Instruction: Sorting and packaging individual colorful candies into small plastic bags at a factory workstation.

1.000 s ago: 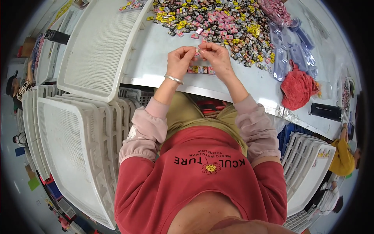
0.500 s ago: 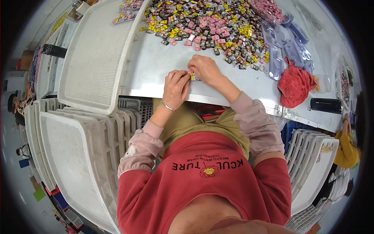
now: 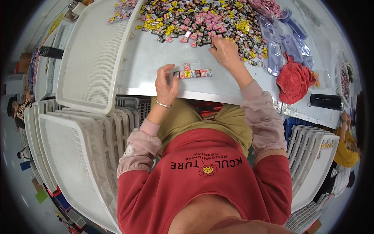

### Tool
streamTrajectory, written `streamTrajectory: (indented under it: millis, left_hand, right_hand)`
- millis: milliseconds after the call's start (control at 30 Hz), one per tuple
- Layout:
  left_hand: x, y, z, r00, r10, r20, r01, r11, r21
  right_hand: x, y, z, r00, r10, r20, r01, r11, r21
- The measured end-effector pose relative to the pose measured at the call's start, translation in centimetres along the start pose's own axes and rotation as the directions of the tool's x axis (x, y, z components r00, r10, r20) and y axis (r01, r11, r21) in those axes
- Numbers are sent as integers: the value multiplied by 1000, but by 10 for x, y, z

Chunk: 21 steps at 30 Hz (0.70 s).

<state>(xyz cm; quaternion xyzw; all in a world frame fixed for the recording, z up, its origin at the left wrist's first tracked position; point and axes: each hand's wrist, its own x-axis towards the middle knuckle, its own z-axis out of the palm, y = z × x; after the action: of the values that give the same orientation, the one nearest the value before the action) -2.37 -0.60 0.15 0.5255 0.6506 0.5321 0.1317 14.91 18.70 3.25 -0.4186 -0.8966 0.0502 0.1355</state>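
A short row of small printed blocks (image 3: 198, 73), pink, yellow, black and white, lies near the table's front edge in what looks like a clear tray; one pink block (image 3: 186, 66) sits behind the row. At the row's left end is my left hand (image 3: 166, 85), open, thumb and forefinger apart beside a dark block (image 3: 177, 73). My right hand (image 3: 226, 51) reaches to the front edge of a large loose pile of similar blocks (image 3: 202, 23). Its fingers are bent together at the pile, and what they pinch is hidden.
A large white mesh tray (image 3: 91, 58) rests at the table's left, above stacked white trays (image 3: 64, 136). Purple-grey plastic trays (image 3: 274, 58), a red cloth (image 3: 294, 84) and a black cylinder (image 3: 326, 102) are at the right. More white trays (image 3: 311, 156) stand below right.
My right hand has left the row and moved away and right to the pile. The left hand has shifted slightly left and opened, uncovering the row.
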Motion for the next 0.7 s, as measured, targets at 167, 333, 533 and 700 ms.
streamTrajectory:
  millis: [167, 333, 533, 700]
  left_hand:
    - [18, 9, -15, 945, 231, 231, -271, 950, 158]
    - [15, 5, -7, 834, 314, 453, -465, 842, 274]
    - [9, 8, -6, 858, 276, 432, -440, 829, 345]
    - [12, 9, -4, 850, 309, 426, -470, 811, 349]
  right_hand:
    - [-2, 7, -11, 999, 37, 39, -50, 917, 396]
    - [-27, -25, 5, 988, -109, 107, -1, 696, 718]
    - [-38, -56, -10, 978, -141, 153, 28, 817, 576]
    - [-38, -40, 15, 974, -226, 30, 169, 803, 571]
